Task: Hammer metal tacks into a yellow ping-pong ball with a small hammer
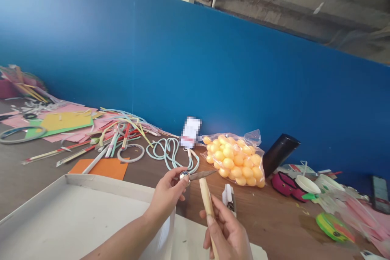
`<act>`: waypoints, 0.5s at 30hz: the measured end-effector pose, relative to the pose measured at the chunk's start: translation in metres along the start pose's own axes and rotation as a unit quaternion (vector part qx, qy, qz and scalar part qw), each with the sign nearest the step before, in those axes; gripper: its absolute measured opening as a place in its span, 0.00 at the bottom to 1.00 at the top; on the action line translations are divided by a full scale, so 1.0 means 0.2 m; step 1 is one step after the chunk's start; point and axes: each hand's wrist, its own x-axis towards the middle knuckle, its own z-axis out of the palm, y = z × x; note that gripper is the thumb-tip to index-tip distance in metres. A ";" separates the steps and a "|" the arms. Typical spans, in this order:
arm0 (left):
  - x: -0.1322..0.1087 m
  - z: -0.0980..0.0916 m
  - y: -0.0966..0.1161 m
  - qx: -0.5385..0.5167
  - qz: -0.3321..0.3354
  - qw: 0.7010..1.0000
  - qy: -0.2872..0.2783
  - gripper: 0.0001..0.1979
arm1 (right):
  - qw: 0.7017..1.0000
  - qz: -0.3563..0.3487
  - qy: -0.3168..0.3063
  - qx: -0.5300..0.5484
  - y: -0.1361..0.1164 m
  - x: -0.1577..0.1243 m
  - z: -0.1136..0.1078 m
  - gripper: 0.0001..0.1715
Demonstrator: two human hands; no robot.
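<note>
My left hand (167, 196) is closed in a pinch on a small shiny silver ball-like piece (184, 175) at the end of a thin dark metal blade (201, 174). My right hand (227, 231) is wrapped around a pale wooden stick (206, 197) that points up toward the blade. Both hands hover over the brown table (274, 219), just past the far edge of a shallow white tray (91, 180). A small open white box (229, 200) lies right beside my right hand.
A bag of orange balls (234, 159) lies behind the hands, a black cylinder (278, 153) to its right. Coloured paper sheets (65, 122), straws, rings and a pale cord (169, 152) litter the left. Pink pouches, a cup and a green disc (333, 226) sit at right. A blue wall (213, 69) backs the table.
</note>
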 end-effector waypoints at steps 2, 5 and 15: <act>0.00 0.00 0.00 -0.011 0.002 1.000 -0.004 0.23 | 1.000 0.001 0.010 0.004 -0.01 0.00 0.00 0.35; -0.01 0.00 0.01 -0.018 0.003 1.000 -0.004 0.23 | 1.000 0.006 0.028 0.008 -0.02 0.00 -0.01 0.35; 0.00 0.00 0.01 -0.018 0.000 1.000 0.005 0.24 | 1.000 -0.003 0.000 -0.021 0.01 0.01 -0.01 0.33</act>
